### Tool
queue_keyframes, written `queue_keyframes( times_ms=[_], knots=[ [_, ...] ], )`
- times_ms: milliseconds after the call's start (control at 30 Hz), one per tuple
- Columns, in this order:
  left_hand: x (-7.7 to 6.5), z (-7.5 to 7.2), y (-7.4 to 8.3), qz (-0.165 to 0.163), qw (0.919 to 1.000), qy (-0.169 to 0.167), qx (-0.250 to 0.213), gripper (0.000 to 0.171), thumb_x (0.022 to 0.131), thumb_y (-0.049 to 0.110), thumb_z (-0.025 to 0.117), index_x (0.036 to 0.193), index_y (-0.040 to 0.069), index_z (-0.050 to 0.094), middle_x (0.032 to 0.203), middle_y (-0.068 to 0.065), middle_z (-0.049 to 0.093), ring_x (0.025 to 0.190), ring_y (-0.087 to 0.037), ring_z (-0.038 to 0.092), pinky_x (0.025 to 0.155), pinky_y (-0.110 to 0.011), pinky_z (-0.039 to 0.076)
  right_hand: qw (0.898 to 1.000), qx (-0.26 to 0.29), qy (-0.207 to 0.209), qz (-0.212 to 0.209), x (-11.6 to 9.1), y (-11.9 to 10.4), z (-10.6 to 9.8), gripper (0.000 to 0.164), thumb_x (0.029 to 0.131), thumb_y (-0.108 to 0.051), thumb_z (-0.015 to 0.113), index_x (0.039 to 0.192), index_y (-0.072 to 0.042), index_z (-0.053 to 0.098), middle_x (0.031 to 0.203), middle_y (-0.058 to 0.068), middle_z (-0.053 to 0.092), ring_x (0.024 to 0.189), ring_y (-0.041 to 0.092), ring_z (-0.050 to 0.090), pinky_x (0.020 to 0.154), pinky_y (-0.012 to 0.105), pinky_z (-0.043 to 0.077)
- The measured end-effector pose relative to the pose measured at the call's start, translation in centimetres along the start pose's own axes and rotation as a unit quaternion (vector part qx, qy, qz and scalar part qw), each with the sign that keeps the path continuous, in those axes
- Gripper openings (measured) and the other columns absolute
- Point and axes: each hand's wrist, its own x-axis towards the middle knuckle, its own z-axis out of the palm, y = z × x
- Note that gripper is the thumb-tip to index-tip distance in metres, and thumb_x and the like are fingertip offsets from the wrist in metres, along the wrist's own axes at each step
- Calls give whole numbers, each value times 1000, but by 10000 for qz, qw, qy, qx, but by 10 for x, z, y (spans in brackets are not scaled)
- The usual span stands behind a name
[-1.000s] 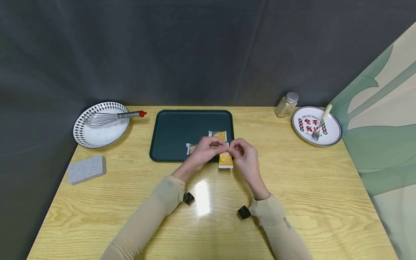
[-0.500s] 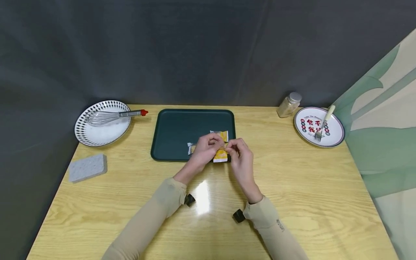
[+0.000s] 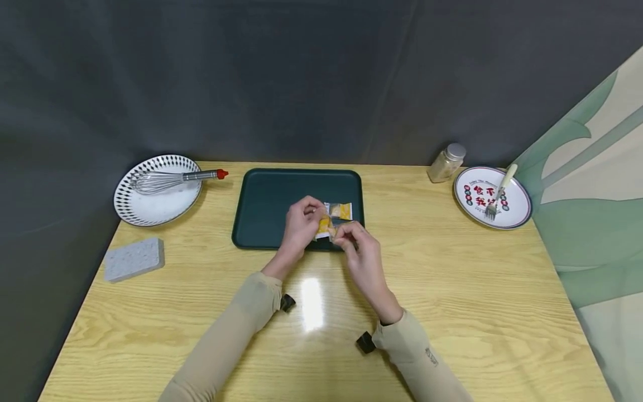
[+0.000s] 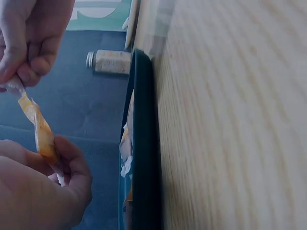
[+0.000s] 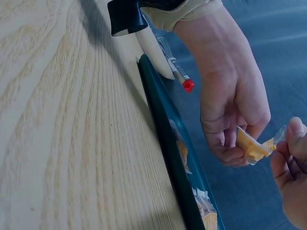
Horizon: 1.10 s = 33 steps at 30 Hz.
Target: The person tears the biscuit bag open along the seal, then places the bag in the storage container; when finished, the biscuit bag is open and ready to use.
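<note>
Between my two hands is a small yellow and clear snack packet point(image 4: 44, 136), stretched from one hand to the other above the tray. My left hand point(image 3: 299, 224) pinches its yellow end. The thumb and fingers of my right hand point(image 3: 360, 250) pinch the clear end, which looks twisted in the left wrist view. A similar packet point(image 3: 341, 210) lies on the dark green tray point(image 3: 271, 195), behind the hands. In the right wrist view, two packets show inside the tray, the nearer one point(image 5: 206, 211) partly cut off by the frame. Fingers hide parts of the held packet.
At the left, a whisk point(image 3: 166, 181) lies across a patterned plate point(image 3: 156, 212), with a grey sponge-like block point(image 3: 134, 259) in front. Back right, a lidded jar point(image 3: 445, 163) stands beside a plate point(image 3: 467, 206) bearing a fork point(image 3: 502, 187). A dark curtain point(image 3: 301, 84) hangs behind.
Both hands have shifted left over the tray, carrying the packet. The gap between them has widened, and the packet no longer hangs over the tray's front edge.
</note>
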Motion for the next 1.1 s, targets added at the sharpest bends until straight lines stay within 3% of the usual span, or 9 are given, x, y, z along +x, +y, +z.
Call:
queue_keyframes(
  times_ms=[167,300,400,500,600,767,933,1033,1100],
  knots=[
    [1,-2,-1,-43,9998,153,-154,11,107,4,65,105,-2,74,91,-10,73,67,-14,52,60,-27,41,9997,136,55,193,1,-1,1,11,95,7,73,94,1,65,97,14,68,84,18,62,73,21,51],
    [-1,-5,-1,-118,9988,-122,-455,16,108,8,66,111,-5,73,96,-9,73,75,-15,59,66,-30,48,9968,504,353,505,13,0,0,7,98,4,74,99,4,67,95,15,68,81,16,62,71,19,51],
    [-5,-8,-1,-126,9971,-424,-616,19,108,11,67,113,-6,73,97,-10,73,77,-23,62,67,-34,50,9943,580,463,762,28,5,-3,7,100,1,74,103,5,69,94,16,69,77,16,60,66,18,47],
    [-7,-10,-1,-175,9948,-623,-790,18,108,12,67,112,-4,73,96,-10,73,75,-29,61,65,-36,51,9946,348,186,963,41,10,-4,9,102,-3,74,107,4,72,98,15,71,79,20,61,64,20,45],
    [-8,-12,-2,-354,9922,-638,-1012,15,107,11,68,110,-3,74,94,-10,74,72,-26,60,65,-37,52,9940,97,-205,1065,47,15,-5,14,106,-6,69,115,4,72,106,17,72,86,26,65,67,24,47],
    [-3,-22,-2,-805,9827,-446,-1607,12,105,5,69,110,-6,73,97,-12,73,71,-14,66,72,-34,61,9900,-46,-575,1288,49,18,-5,21,110,-9,62,123,7,68,113,21,71,88,31,66,67,23,48],
    [5,-37,-3,-1086,9709,-202,-2125,10,104,-1,68,111,-8,69,99,-15,68,72,-16,70,74,-28,64,9822,-64,-1040,1563,57,22,-3,18,106,-4,67,120,8,67,108,21,71,88,32,69,69,20,54],
    [10,-45,-4,-1138,9706,-190,-2112,11,104,-3,67,113,-10,68,99,-15,68,75,-16,72,77,-28,64,9804,-32,-1121,1620,68,25,2,16,104,1,70,117,8,68,104,21,72,87,32,72,73,24,59],
    [14,-50,-6,-1122,9750,-180,-1907,14,103,-3,68,115,-12,69,99,-16,70,76,-15,73,78,-29,64,9804,-80,-1101,1631,77,28,6,15,102,2,71,115,8,69,102,21,72,85,31,72,75,29,62]
  ],
)
